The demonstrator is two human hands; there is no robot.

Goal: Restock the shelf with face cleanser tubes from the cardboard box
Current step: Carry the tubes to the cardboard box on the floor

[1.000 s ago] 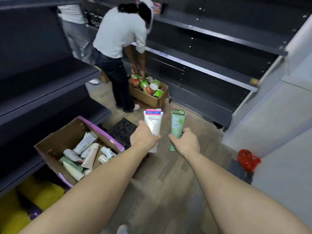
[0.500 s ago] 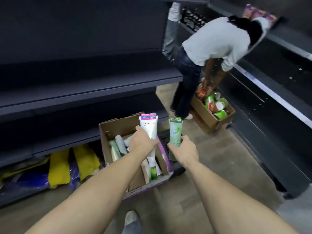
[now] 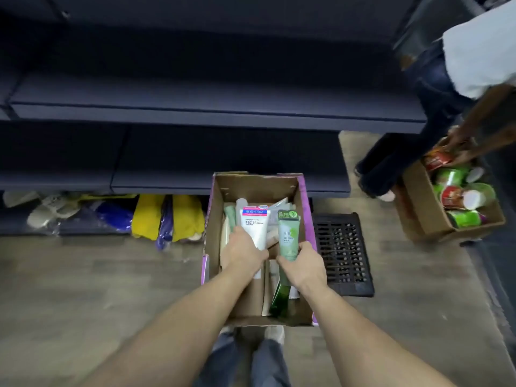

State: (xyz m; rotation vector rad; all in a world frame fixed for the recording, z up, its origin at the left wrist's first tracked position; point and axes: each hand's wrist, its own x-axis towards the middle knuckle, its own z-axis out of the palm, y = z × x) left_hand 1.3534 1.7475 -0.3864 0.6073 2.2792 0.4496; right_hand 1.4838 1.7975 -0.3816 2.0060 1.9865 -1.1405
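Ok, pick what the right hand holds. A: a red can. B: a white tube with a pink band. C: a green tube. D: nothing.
C: the right hand grips a green tube over the box, while the left hand has the white tube.

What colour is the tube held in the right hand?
Pale green plastic tube with a darker green top band, gripped by the right hand; head view.

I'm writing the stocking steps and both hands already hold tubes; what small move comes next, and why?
Probably lift both tubes forward onto the dark shelf: the left hand grips the white tube, the right hand the green tube, both above the cardboard box.
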